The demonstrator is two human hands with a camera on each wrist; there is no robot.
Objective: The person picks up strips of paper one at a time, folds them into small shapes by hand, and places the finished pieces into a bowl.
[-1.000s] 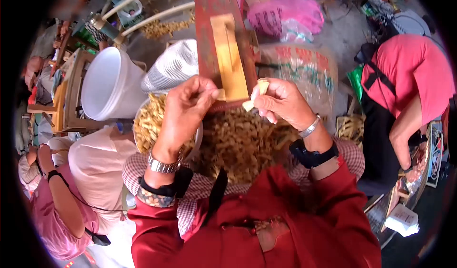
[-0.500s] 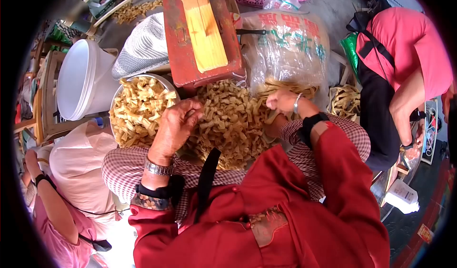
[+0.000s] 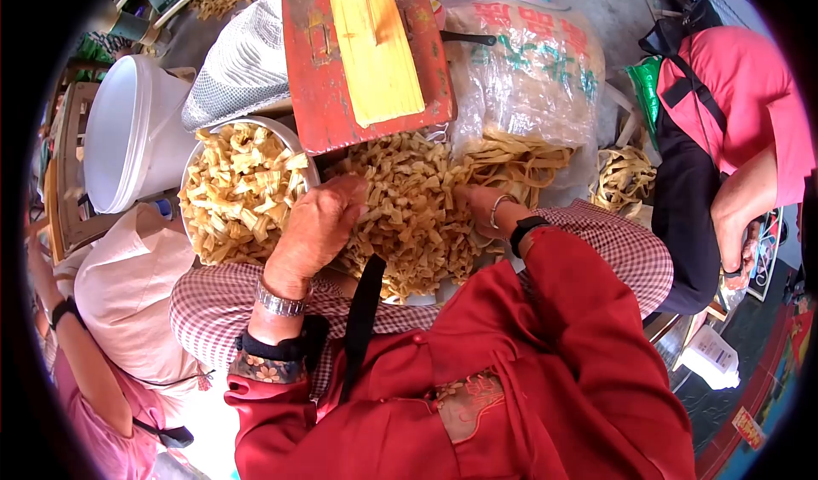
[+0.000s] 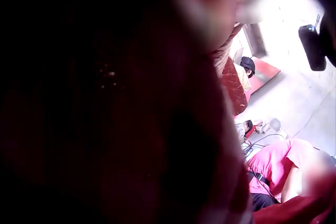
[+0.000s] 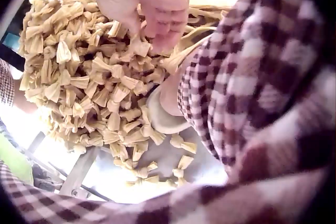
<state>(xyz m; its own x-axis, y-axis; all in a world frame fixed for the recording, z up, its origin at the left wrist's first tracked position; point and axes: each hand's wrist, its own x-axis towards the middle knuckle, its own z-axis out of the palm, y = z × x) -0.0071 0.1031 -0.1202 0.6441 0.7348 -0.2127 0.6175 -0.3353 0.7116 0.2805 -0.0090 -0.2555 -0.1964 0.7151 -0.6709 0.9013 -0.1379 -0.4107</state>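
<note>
A heap of knotted tan strips (image 3: 409,224) lies between the person's knees. At its left edge the left hand (image 3: 317,224) hangs with bent fingers, its fingertips hidden from the head camera. Beside the heap's right edge is the right hand (image 3: 479,203), fingers pointing down. In the right wrist view that right hand (image 5: 149,16) has its fingertips right at a knotted piece (image 5: 139,45); I cannot tell whether it grips it. Long loose strips (image 3: 520,160) lie just beyond the right hand. The left wrist view is mostly dark and shows no hand.
A bowl (image 3: 311,173) full of knotted pieces stands left of the heap. Ahead, a red wooden box (image 3: 307,80) carries a yellow board (image 3: 375,71). A plastic sack (image 3: 532,80) is behind the strips, a white bucket (image 3: 128,139) at left. Other people sit on both sides.
Both hands have come down from in front of the yellow board to the heap. The knotted piece that the right hand held is no longer seen in it. The head view has tilted down.
</note>
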